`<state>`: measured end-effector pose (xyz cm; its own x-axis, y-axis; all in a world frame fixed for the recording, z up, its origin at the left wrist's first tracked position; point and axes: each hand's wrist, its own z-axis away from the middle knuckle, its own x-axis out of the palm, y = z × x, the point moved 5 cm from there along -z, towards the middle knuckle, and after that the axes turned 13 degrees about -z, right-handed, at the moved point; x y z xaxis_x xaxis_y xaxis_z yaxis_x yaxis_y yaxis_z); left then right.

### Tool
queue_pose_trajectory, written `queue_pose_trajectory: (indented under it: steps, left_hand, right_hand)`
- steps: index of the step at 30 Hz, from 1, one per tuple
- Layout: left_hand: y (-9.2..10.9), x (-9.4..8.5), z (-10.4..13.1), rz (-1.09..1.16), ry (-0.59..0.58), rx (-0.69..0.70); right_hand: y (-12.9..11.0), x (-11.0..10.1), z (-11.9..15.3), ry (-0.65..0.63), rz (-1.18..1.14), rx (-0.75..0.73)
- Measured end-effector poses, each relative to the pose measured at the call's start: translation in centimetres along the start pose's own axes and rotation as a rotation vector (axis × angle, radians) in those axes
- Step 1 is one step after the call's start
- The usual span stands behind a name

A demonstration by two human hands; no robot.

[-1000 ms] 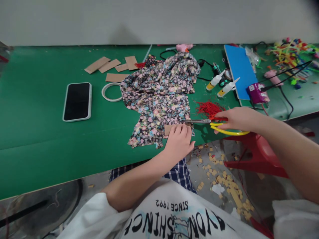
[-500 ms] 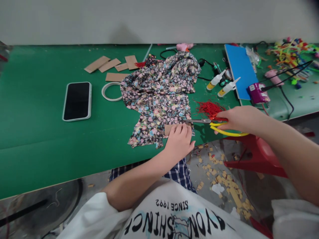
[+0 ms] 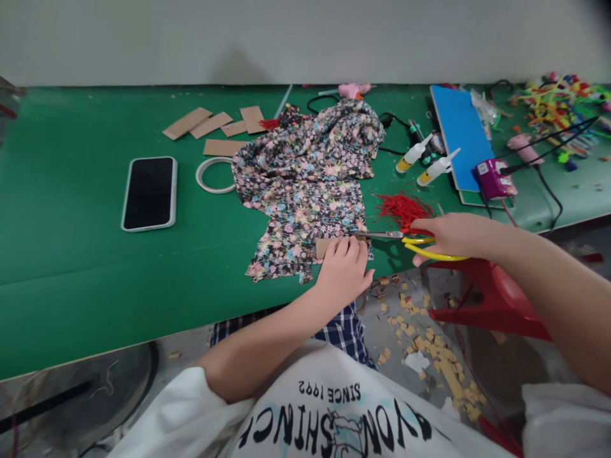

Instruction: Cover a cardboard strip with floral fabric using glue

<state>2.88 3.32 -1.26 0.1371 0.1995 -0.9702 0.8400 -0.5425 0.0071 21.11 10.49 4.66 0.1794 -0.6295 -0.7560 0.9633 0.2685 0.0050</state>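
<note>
The floral fabric [image 3: 305, 184] lies partly bunched on the green table, its near end spread flat. A small cardboard piece [image 3: 323, 247] rests on that flat end. My left hand [image 3: 342, 267] presses on the cardboard with its fingers lying over it and the thumb apart. In my right hand [image 3: 461, 235] is a pair of scissors [image 3: 389, 235] with red and yellow handles. The blades point left at the fabric's right edge, just beyond my left fingertips. Whether the blade tips are over or under the cloth, I cannot tell.
Red threads [image 3: 403, 208] lie behind the scissors. Two glue bottles [image 3: 436, 170], a blue board [image 3: 461, 137] and a purple box [image 3: 494, 178] stand to the right. A phone [image 3: 149, 193], a tape roll [image 3: 200, 181] and cardboard strips [image 3: 188, 123] lie left. A red stool [image 3: 491, 296] stands below.
My right hand's fingers have shifted slightly on the scissor handles, and the handles look a little closer together. My left hand stays in place on the cardboard.
</note>
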Motion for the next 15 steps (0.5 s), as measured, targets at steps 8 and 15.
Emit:
queue_pose_trajectory:
  steps: [8, 15]
  left_hand:
    - [0.06, -0.11, -0.08, 0.003, -0.015, 0.005]
    - [0.07, -0.05, -0.04, 0.009, -0.010, 0.003]
  right_hand:
    - [-0.04, 0.13, 0.19, 0.015, -0.118, -0.002]
    - [-0.31, 0.04, 0.31, -0.024, -0.107, -0.005]
